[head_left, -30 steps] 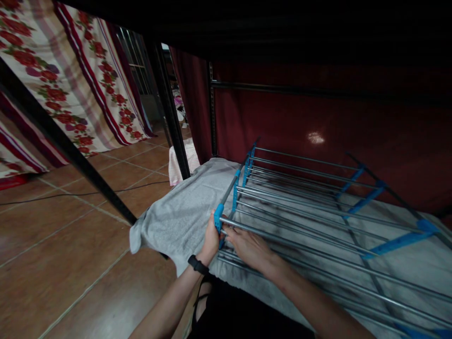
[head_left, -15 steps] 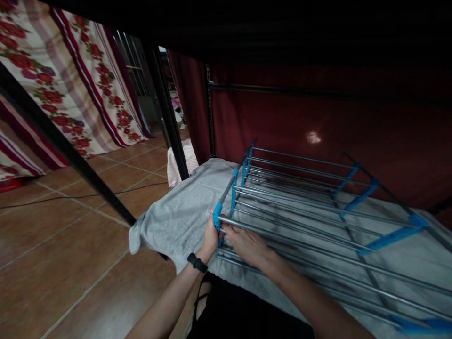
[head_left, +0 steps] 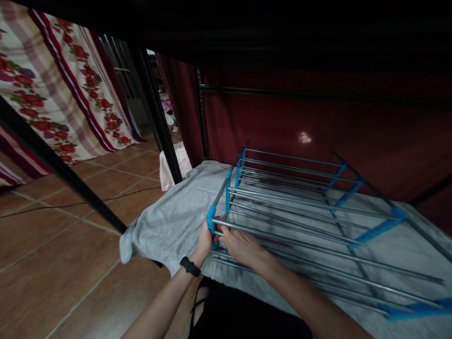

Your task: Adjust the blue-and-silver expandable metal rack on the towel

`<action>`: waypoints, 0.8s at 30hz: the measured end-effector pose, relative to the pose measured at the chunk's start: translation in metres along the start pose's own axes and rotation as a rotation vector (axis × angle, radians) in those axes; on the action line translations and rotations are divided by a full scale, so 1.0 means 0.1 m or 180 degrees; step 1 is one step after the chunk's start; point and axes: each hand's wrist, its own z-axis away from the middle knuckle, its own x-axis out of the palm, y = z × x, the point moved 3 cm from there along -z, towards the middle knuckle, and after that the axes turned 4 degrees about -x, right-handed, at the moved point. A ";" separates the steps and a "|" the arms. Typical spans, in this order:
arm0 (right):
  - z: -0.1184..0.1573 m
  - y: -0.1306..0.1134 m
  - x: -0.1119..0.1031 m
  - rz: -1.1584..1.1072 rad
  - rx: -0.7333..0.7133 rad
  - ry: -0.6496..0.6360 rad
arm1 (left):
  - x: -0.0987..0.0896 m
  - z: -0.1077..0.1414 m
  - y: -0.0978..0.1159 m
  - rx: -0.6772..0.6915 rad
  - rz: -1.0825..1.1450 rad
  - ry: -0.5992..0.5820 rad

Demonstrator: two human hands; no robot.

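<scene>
One corner of the rack (head_left: 310, 203) on grey cloth (head_left: 174, 219), apparently being fitted: left grip (head_left: 204, 241) curls round its blue bracket (head_left: 211, 218); right grip (head_left: 242, 245), closure too hidden to tell, touches the rods (head_left: 282, 238); next move seems to need steady pressure

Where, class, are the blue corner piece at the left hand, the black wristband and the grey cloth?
Blue corner piece (head_left: 211, 216): head view, its outer face.
Black wristband (head_left: 189, 266): head view, middle of the band.
Grey cloth (head_left: 176, 216): head view, a bare part.
</scene>
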 end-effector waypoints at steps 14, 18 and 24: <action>0.43 -0.07 0.01 0.0324 -0.0175 0.0865 | 0.00 -0.05 0.08 -0.0174 -0.0216 -0.0713; 0.93 -0.11 0.13 0.0337 -0.0244 0.1170 | 0.01 -0.09 0.10 -0.0258 -0.0214 -0.0659; 1.83 0.14 0.77 0.0040 0.0676 0.1485 | -0.04 -0.11 0.15 -0.0427 -0.0226 -0.0718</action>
